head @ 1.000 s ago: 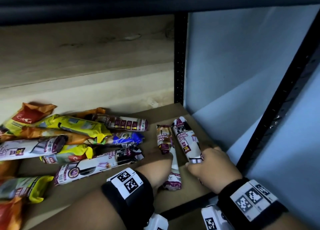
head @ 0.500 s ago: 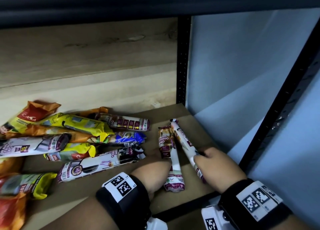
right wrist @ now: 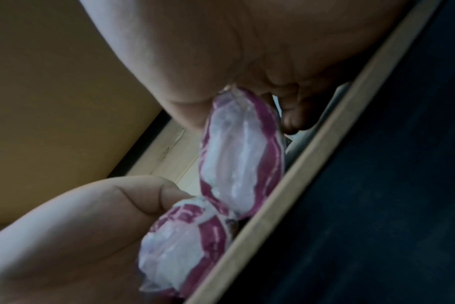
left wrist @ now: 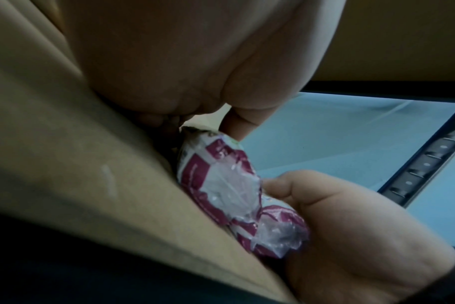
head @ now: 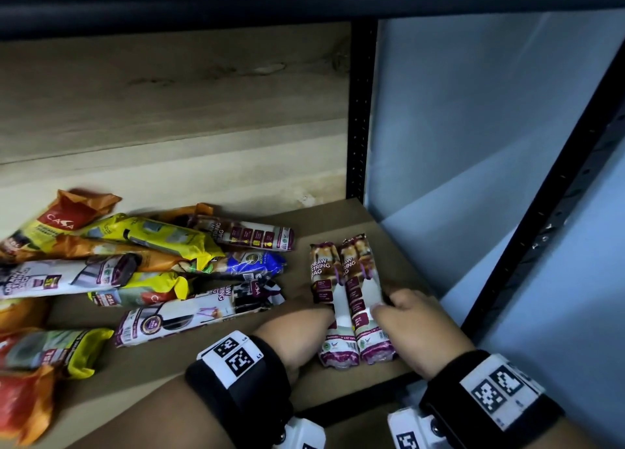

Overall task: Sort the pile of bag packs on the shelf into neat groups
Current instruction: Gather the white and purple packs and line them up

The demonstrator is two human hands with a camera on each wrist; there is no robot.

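Two maroon-and-white drawstring bag packs lie side by side, touching along their length, at about five o'clock on the wooden shelf (head: 389, 232), near its front edge and right end. The left pack (head: 326, 281) and the right pack (head: 360, 279) both point away toward twelve o'clock. The right hand (head: 411, 323) comes in from five o'clock and curls its fingers over the right pack's outer side, thumb against its top face, gripping it. The left hand (head: 297, 333) lies at the left pack's seven o'clock side with its fingers tucked against that pack; the left wrist view shows a thumb on the wrapper, though how tightly the fingers close cannot be told. Toward nine o'clock, apart from the pair, sits the unsorted pile (head: 142, 266): yellow, orange, blue and more maroon-and-white packs overlapping at mixed angles. A black upright post (head: 360, 127) stands at the shelf's back right corner, at one o'clock.
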